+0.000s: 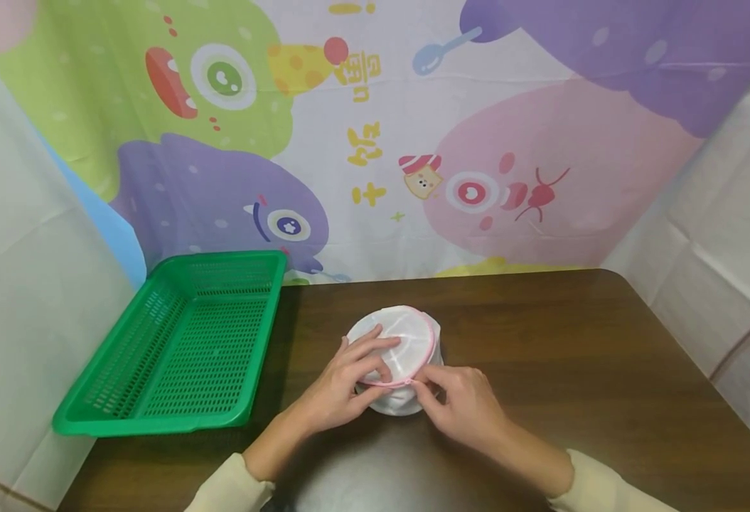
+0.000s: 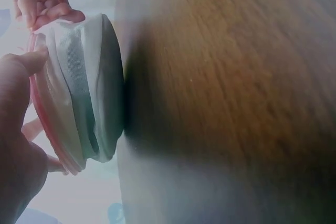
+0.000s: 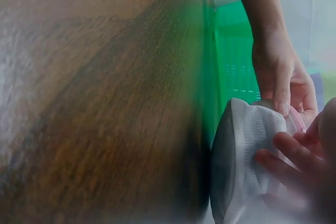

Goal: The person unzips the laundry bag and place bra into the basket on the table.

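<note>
A round white mesh laundry bag stands on the table, its flat lid edged by a pink zipper. My left hand grips the lid's near left rim, with the thumb at the edge and the fingers spread over the top. At the near right of the rim, my right hand pinches the zipper at its pull, between thumb and forefinger. Soft folds run around the bag's side in the left wrist view. Fingers of the right hand hide part of the bag in the right wrist view.
A green plastic basket with slotted walls sits at the left of the brown wooden table. Behind the table hangs a cartoon-printed cloth. Pale cloth sheets hang at both sides.
</note>
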Available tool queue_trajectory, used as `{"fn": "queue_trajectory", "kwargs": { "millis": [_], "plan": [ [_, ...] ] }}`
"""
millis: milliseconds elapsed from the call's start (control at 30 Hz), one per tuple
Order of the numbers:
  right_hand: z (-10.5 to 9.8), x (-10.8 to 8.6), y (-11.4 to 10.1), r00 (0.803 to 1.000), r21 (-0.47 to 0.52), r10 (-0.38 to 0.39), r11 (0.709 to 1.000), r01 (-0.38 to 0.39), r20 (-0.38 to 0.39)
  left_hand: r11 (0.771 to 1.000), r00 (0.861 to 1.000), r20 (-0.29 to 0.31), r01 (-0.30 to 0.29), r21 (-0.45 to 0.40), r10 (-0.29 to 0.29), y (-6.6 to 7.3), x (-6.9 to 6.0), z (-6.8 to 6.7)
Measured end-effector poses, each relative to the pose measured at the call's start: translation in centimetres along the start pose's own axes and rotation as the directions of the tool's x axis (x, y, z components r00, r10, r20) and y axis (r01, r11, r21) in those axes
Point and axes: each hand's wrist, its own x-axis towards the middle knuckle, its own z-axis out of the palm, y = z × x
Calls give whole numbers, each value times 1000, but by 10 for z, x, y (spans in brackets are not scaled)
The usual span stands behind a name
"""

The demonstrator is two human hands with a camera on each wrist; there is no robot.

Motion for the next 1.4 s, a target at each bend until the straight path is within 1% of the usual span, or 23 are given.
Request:
{"fn": "queue_trajectory", "kwargs": {
  "millis": [200, 367, 567, 900, 1000, 1100, 1300, 1400],
  "plan": [
    [1, 0, -1, 1000, 11, -9, 1000, 8, 4, 1000, 1000, -10, -11, 14, 11, 2, 1, 2],
    [3, 0, -2, 1000, 41, -18, 999, 17, 19, 999, 1000, 5, -21, 46, 21, 6, 3, 5],
    [4, -2, -3, 1000, 34, -22, 999, 21, 14, 998, 1000, 16, -16, 62, 15, 7, 4, 6],
    [2, -3, 0, 1000, 26, -22, 999, 22, 13, 998, 1000, 26, -16, 56, 15, 8, 2, 1],
    [1, -3, 0, 1000, 21, -16, 1000, 16, 5, 998, 1000, 27, -7, 55, 5, 7, 1, 0],
    [1, -2, 0, 1000, 20, -14, 1000, 14, 1, 998, 1000, 24, -1, 56, 0, 6, 0, 0],
    [1, -1, -1, 1000, 36, -16, 999, 15, 5, 998, 1000, 1, -27, 63, 27, 5, 1, 3],
    [2, -1, -1, 1000, 43, -20, 999, 19, 8, 998, 1000, -3, -27, 58, 27, 6, 2, 4]
  ]
}}
